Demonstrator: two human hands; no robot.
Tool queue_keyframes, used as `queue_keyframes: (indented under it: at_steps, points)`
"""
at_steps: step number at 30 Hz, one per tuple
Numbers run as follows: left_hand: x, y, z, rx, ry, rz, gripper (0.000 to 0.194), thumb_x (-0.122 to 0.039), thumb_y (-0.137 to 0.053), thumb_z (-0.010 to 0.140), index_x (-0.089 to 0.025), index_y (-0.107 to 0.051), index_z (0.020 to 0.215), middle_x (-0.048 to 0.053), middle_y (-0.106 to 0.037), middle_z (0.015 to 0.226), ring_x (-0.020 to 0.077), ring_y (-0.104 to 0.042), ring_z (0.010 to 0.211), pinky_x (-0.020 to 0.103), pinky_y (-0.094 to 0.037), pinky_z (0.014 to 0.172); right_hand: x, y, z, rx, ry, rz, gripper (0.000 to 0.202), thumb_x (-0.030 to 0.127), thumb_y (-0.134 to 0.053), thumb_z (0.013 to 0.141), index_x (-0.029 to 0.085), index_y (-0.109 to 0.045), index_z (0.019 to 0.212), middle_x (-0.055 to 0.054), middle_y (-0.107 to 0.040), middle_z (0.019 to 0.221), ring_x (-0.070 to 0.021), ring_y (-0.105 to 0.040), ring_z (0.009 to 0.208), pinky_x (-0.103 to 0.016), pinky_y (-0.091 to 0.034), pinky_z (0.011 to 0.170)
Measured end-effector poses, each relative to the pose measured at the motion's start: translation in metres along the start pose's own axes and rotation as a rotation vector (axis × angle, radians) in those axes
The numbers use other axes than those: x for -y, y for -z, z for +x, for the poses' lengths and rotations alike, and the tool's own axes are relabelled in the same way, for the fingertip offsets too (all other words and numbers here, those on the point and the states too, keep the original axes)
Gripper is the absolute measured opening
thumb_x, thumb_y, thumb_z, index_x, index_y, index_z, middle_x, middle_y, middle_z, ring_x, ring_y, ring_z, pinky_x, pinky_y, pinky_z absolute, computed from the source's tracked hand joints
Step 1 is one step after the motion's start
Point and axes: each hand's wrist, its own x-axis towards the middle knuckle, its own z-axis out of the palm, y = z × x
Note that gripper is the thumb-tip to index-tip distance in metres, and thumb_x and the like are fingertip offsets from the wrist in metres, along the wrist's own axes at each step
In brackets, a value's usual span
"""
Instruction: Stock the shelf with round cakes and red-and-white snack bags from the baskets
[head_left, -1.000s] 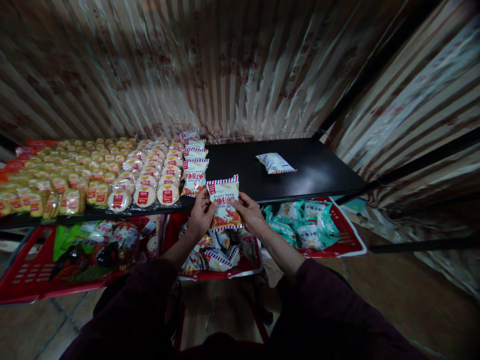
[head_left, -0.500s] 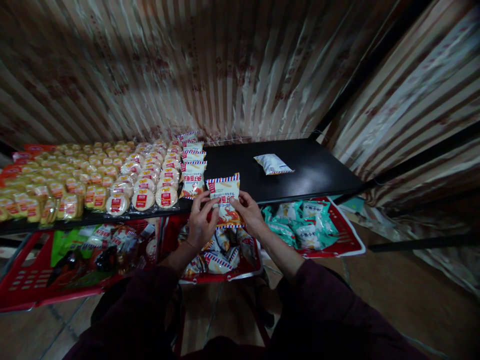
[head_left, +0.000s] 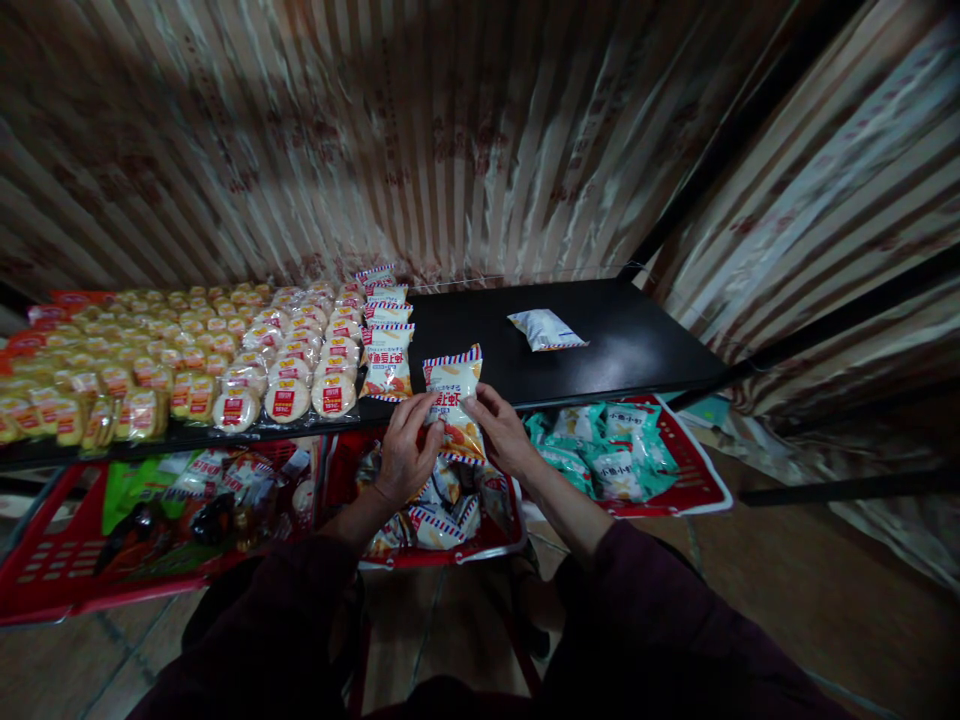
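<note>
A white snack packet [head_left: 454,385] with red lettering and striped ends is held between my hands, over the front edge of the black shelf [head_left: 465,320]. My left hand [head_left: 409,445] is closed on the packet's left side. On its right side my right hand [head_left: 501,428] grips it, thumb on the front. Similar packets [head_left: 387,360] form an overlapping column just left of my hands. Another packet [head_left: 547,329] lies by itself on the right part of the shelf, its pale, unprinted-looking side up.
Round wrapped crackers [head_left: 286,392] and yellow wrapped snacks [head_left: 139,412] fill the shelf's left. Below stand a red basket of striped packets [head_left: 501,545], one of green packets [head_left: 701,465] and one of mixed bags [head_left: 45,560]. A striped curtain [head_left: 450,140] hangs behind.
The held packet has tilted and shifted slightly right. My left hand's fingers have moved a little right across its left side; my right hand has barely moved.
</note>
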Motion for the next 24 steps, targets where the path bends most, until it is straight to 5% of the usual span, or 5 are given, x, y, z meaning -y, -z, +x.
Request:
queue_keyframes:
  at_steps: [8,24]
  points:
    - [-0.004,0.0023,-0.0006,0.029,0.171,-0.274,0.043,-0.032,-0.046,0.09,-0.018,-0.049,0.131,0.013,-0.052,0.131,0.0241,-0.051,0.118,0.035,-0.045,0.097,0.0014,-0.0016,0.0009,0.051,-0.006,0.052,0.045,0.059,-0.059,0.075,0.026,-0.065,0.105,-0.002,-0.07,0.097,-0.023,-0.063,0.098,-0.035,-0.05,0.083]
    - [-0.006,0.0003,0.0003,0.047,0.33,-0.613,0.052,-0.041,-0.052,0.087,-0.016,-0.046,0.132,0.013,-0.053,0.134,0.0255,-0.048,0.125,0.035,-0.038,0.104,0.0033,-0.0026,0.0023,-0.001,-0.02,0.119,0.033,0.04,-0.071,0.067,0.024,-0.069,0.096,-0.003,-0.072,0.095,-0.026,-0.063,0.098,-0.039,-0.049,0.087]
